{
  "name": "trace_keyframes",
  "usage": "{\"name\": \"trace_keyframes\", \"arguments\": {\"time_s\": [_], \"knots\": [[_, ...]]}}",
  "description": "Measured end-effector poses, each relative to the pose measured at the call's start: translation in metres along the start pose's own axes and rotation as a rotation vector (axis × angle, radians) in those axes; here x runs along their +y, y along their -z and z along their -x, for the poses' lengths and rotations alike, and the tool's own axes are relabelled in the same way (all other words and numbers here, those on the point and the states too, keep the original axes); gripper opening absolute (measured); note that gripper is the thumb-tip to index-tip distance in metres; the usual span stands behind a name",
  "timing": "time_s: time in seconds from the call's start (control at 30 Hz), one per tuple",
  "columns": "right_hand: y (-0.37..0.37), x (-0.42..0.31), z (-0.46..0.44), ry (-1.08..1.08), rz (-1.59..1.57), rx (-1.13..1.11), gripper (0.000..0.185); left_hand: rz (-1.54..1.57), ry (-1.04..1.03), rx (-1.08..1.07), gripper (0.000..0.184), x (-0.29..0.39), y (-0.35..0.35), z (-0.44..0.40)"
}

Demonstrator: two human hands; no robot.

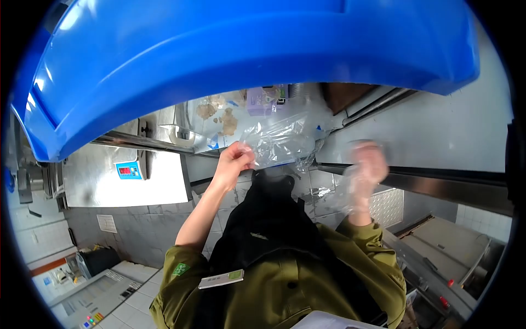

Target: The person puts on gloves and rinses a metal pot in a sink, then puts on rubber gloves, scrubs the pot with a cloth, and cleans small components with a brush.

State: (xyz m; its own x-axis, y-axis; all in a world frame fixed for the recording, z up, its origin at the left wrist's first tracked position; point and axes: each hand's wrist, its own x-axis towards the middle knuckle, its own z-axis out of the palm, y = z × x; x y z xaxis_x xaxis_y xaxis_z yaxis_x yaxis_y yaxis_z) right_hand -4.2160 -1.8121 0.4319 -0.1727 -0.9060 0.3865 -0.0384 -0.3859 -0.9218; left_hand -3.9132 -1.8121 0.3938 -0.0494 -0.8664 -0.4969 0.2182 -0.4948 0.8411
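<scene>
And here I am, watching through the head camera, with the big blue plastic piece [263,41] arching across the top of my view, so let's take everything from there! Just below its middle, my left hand [235,159] has thumb and fingers pinched on the clear plastic [282,140], which spreads crinkled and shiny to the right of the grip. Over below the blue piece's right half, my right hand [370,162] is a blur, see-through film [348,189] showing beside its wrist; open or closed, I can't tell. Tucked right under the blue edge, a purple box [263,101] peeks out, brown patches [223,120] to its left. And below the blue piece's left end, a scale [130,170] glows with red digits on a steel counter [126,192].
</scene>
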Motion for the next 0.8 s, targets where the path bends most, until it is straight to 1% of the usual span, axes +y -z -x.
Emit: {"name": "trace_keyframes", "arguments": {"time_s": [0.03,0.1,0.13,0.17,0.23,0.27,0.37,0.4,0.5,0.53,0.63,0.67,0.7,0.77,0.8], "knots": [[-0.016,0.004,0.01,-0.063,-0.042,-0.086,0.024,0.025,-0.026,0.006,0.012,-0.003,-0.003,0.005],[-0.058,0.008,0.018,-0.412,-0.173,-0.373,0.02,0.063,-0.065,0.012,0.014,-0.004,-0.017,0.02],[-0.075,0.007,0.022,-0.525,-0.084,-0.474,0.02,0.061,-0.137,0.006,0.015,-0.004,-0.026,0.026],[-0.086,0.007,0.024,-0.634,0.01,-0.574,0.021,0.044,-0.137,0.002,0.015,-0.006,-0.031,0.03],[-0.09,0.025,0.037,-0.741,-0.221,-0.697,0.023,0.011,-0.141,-0.013,0.014,-0.011,-0.037,0.037],[-0.093,0.037,0.046,-0.659,-0.308,-0.655,0.023,0.004,-0.145,-0.038,0.013,-0.008,-0.037,0.043],[-0.094,0.045,0.059,-0.623,-0.32,-0.52,0.015,0.018,-0.189,0.003,0.013,-0.018,-0.021,0.057],[-0.099,0.035,0.061,-0.665,-0.369,-0.4,0.013,0.039,-0.229,0.08,0.012,-0.018,-0.017,0.065],[-0.108,0.037,0.065,-0.785,-0.334,-0.31,0.012,0.146,-0.293,0.387,0.011,-0.027,0.007,0.082],[-0.119,0.027,0.077,-0.781,-0.356,-0.218,0.012,0.177,-0.227,0.377,0.018,-0.041,0.023,0.084],[-0.145,0.015,0.1,-0.798,-0.333,-0.367,0.013,-0.113,-0.267,0.496,0.047,-0.077,0.038,0.101],[-0.154,0.001,0.102,-0.796,-0.282,-0.446,0.011,-0.573,-0.433,0.538,0.075,-0.074,0.042,0.12],[-0.158,-0.001,0.104,-0.64,-0.207,-0.671,0.015,-0.851,-0.639,0.682,0.078,-0.062,0.037,0.14],[-0.173,-0.016,0.109,-0.414,0.009,-1.043,0.023,-1.26,-1.01,0.577,0.083,-0.062,0.061,0.167],[-0.183,-0.023,0.115,-0.35,0.122,-1.172,0.013,-1.205,-0.996,0.484,0.079,-0.064,0.067,0.18]]}}
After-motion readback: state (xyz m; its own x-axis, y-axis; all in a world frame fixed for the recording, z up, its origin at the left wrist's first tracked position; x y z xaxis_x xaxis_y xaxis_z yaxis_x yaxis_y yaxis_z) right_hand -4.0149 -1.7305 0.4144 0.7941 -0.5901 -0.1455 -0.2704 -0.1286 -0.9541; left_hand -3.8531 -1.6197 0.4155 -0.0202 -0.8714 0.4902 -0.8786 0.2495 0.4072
